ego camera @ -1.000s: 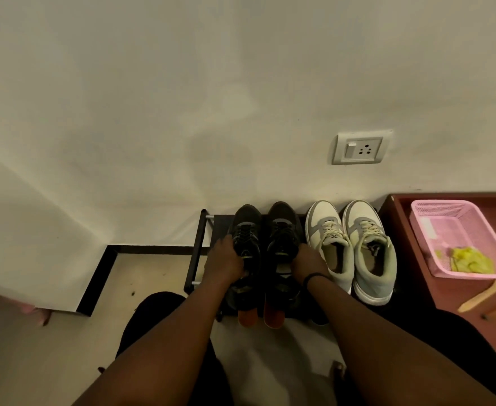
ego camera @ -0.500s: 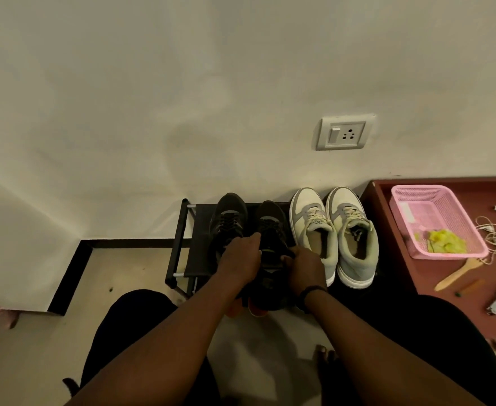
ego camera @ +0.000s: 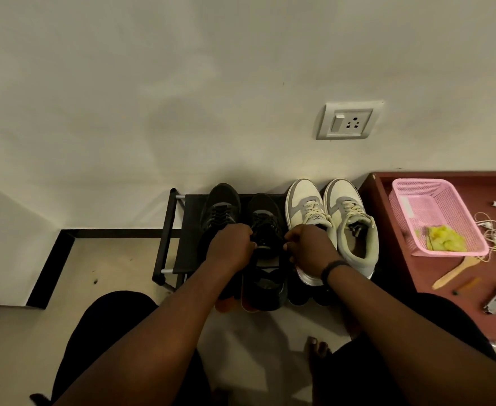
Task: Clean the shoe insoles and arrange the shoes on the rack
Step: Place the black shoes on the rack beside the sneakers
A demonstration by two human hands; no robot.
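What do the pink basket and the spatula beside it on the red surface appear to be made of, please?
The pink basket looks like moulded plastic: uniform colour, fine open lattice walls. The spatula looks like bare wood, pale tan and matte, though light plastic can't be excluded.

black sneakers [ego camera: 258, 230] sitting on a black rack [ego camera: 170, 230], next pair [ego camera: 328, 218] is showing off-white with grey panels and cream laces, pink mesh basket [ego camera: 446, 200] is holding something yellow [ego camera: 446, 240], tabletop [ego camera: 434, 294] is looking reddish brown, orange soles [ego camera: 240, 303] peeking out below
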